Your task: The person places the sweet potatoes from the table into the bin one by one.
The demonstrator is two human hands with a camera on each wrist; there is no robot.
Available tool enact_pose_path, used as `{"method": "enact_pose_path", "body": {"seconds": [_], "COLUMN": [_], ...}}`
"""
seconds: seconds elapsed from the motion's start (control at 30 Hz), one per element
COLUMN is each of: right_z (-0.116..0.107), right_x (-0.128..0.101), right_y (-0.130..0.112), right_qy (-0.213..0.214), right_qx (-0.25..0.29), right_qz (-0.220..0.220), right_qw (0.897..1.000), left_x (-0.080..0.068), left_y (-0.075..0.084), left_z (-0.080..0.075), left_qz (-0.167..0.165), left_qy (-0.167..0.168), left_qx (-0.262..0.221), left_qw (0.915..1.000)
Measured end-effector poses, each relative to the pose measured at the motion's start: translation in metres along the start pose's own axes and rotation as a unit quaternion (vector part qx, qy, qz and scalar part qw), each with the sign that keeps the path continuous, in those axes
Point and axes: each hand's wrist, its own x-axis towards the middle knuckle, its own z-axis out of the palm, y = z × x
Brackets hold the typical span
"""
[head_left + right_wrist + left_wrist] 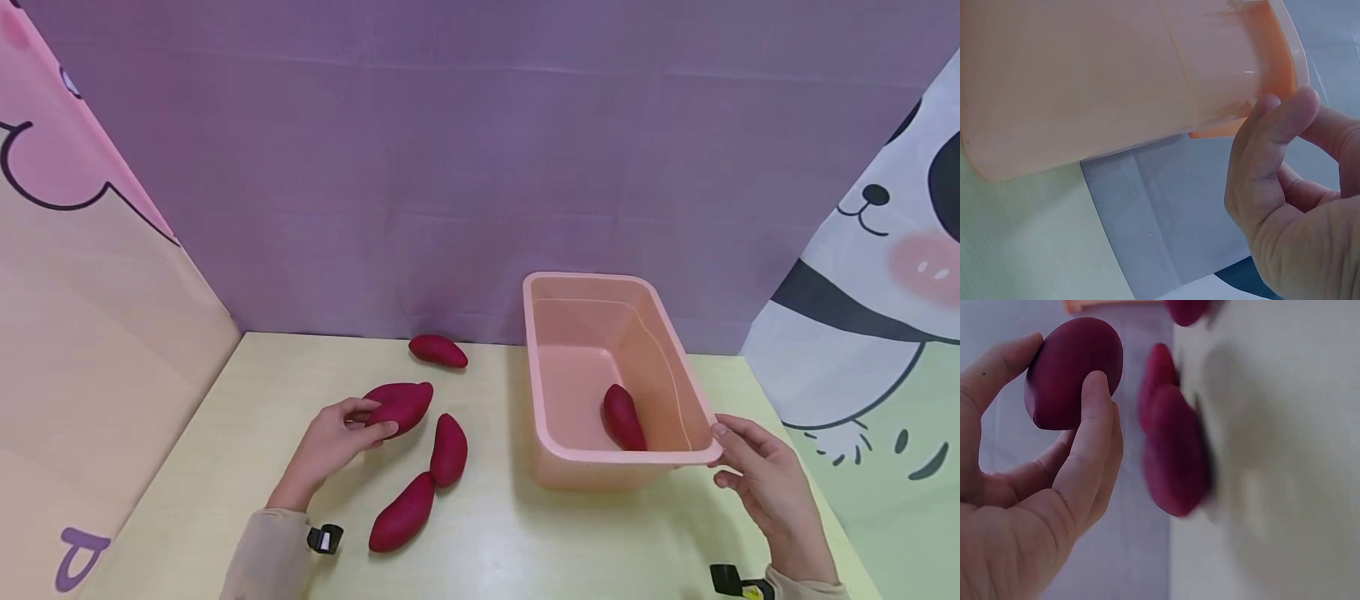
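Held potato is pinched in left hand, thumb on the near side, fingers on the far side; grip narrowed to the potato's width. It appears to be lifted off the table, as it is seen apart from the loose ones in the left wrist view. Long axis is angled, far end pointed away and to the right, roughly out of the grip.

Bin is placed to the right of held potato, well apart, with bare table between; its long side is run front to back. Rim at the near right corner is pinched by right hand, so bin is nearer to right hand, potato to left. The relation judged to matter: sideways offset to the right, with the left rim standing between potato and bin's inside, so height over that rim counts.

Inner potato is seen lying in bin, toward the near right. Rear potato is partly hidden behind the held one; contact cannot be told. Far potato is left near the wall. Two near potatoes are laid end to end, apparently touching.
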Motion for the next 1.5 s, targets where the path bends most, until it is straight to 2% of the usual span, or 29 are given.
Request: {"method": "enact_pose_path", "body": {"seconds": [0.13,0.33,0.77,0.97,1.07,1.23,1.37,1.5], "right_z": [0.001,0.002,0.003,0.004,0.005,0.006,0.009,0.011], "right_x": [-0.001,0.0,-0.005,-0.006,-0.006,-0.006,-0.006,-0.006], "right_y": [0.0,-0.002,-0.003,-0.003,-0.004,-0.004,-0.003,-0.003], "right_qy": [0.0,0.004,0.01,0.011,0.005,0.005,0.007,0.006], "right_qx": [-0.002,-0.003,-0.014,-0.02,-0.023,-0.027,-0.03,-0.034], "right_qz": [0.002,0.005,0.016,0.012,0.01,0.006,0.007,0.011], "right_qw": [1.0,1.0,1.0,1.0,1.0,1.0,1.0,0.999], "left_x": [0.01,0.026,0.054,0.068,0.076,0.084,0.084,0.081], "left_y": [0.026,0.068,0.155,0.197,0.212,0.229,0.24,0.247], "left_z": [0.004,0.017,0.058,0.081,0.098,0.134,0.161,0.181], "left_qz": [0.014,0.037,0.102,0.117,0.124,0.145,0.134,0.137], "left_qy": [-0.002,-0.015,-0.06,-0.079,-0.098,-0.12,-0.145,-0.17], "left_qx": [0.02,0.023,0.043,0.084,0.097,0.075,0.048,0.058], "left_qw": [0.9997,0.9989,0.992,0.9864,0.9827,0.9792,0.9792,0.9741]}}
